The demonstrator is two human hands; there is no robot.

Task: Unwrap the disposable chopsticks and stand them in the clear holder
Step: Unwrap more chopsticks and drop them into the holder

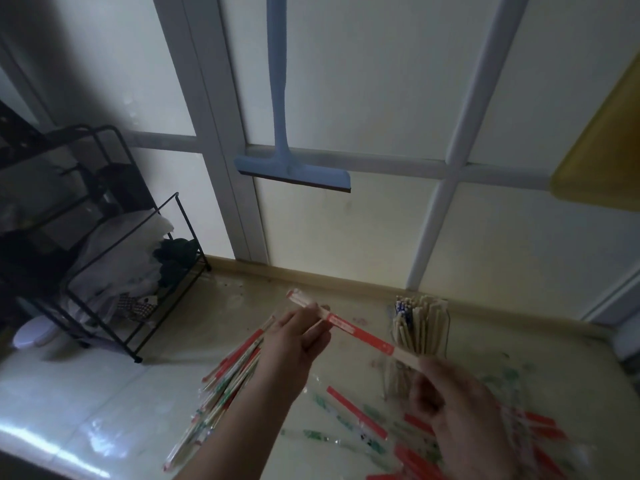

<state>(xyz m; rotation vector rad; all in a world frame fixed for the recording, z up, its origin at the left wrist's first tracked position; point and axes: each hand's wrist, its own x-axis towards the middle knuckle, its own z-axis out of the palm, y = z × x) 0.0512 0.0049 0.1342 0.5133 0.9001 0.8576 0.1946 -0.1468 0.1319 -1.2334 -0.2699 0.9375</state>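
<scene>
Two hands, one wrapped chopstick pair [360, 332] stretched between.
Wrapper end pinched in left hand [294, 344] fingers, bare wood gripped by right hand [450, 407], long axis slanting just before clear holder [420, 327].

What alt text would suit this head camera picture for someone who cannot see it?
Two hands pull a wrapped chopstick pair apart: the left hand pinches the wrapper, the right hand grips the bare wooden end. Behind stands a clear holder full of chopsticks; empty wrappers litter the table.

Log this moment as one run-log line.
step: unwrapping | left hand: holds wrapper | right hand: grips bare chopstick end | clear holder: part filled | empty wrappers on table
</scene>
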